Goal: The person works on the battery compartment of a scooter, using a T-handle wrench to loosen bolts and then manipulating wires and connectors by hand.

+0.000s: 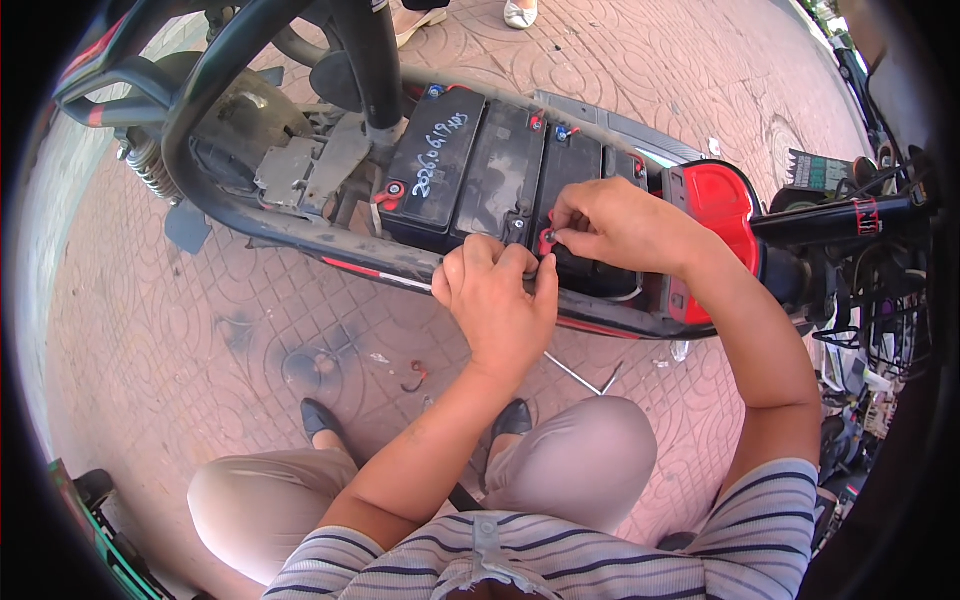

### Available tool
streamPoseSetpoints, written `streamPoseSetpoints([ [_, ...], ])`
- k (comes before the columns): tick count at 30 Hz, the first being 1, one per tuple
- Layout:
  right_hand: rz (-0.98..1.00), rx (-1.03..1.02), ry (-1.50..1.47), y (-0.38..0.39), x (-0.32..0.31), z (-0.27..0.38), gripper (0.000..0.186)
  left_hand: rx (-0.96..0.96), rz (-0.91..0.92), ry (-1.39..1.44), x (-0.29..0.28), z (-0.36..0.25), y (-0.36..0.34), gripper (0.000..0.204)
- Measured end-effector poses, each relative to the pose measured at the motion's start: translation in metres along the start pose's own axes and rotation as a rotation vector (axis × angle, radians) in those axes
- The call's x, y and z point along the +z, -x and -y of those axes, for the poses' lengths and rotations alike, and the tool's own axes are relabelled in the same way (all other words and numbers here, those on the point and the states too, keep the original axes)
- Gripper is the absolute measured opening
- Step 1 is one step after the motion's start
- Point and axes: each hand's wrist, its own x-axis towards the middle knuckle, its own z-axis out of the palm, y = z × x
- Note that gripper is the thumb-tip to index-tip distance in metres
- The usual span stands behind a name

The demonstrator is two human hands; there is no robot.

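Note:
Several black batteries (pixel 497 170) sit side by side inside the open frame (pixel 330 245) of an electric scooter. My right hand (pixel 630 225) reaches over them from the right, thumb and forefinger pinched at a small bolt (pixel 550 237) on a red-covered battery terminal (pixel 546 246). My left hand (pixel 497 300) lies at the near frame edge, fingers curled and closed beside a black terminal (pixel 516 228); what its fingertips hold is hidden. Another red-covered terminal (pixel 390 196) with a bolt shows on the leftmost battery, which has white handwriting.
A red plastic part (pixel 715 215) stands right of the batteries, before the black steering column (pixel 840 222). A metal L-shaped rod (pixel 578 376) and an orange-red scrap (pixel 414 376) lie on the paving. Another person's shoe (pixel 520 14) shows beyond the scooter.

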Motion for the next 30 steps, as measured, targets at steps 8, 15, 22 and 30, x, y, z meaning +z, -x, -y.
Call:
streamPoseSetpoints([
  [8,0.068,0.016,0.082,-0.006,-0.002,0.009,0.016,-0.014,0.011,0.019,-0.002,0.0,-0.001,0.02],
  [15,0.071,-0.017,0.158,-0.009,0.001,0.009,0.017,-0.033,-0.025,0.046,-0.001,0.002,-0.001,0.02],
  [22,0.062,-0.022,0.192,-0.011,0.002,0.017,0.017,-0.023,-0.032,0.069,-0.002,0.002,-0.001,0.019],
  [30,0.069,0.023,0.181,-0.011,0.003,0.023,0.016,-0.046,-0.039,0.108,-0.002,0.004,0.0,0.019],
])
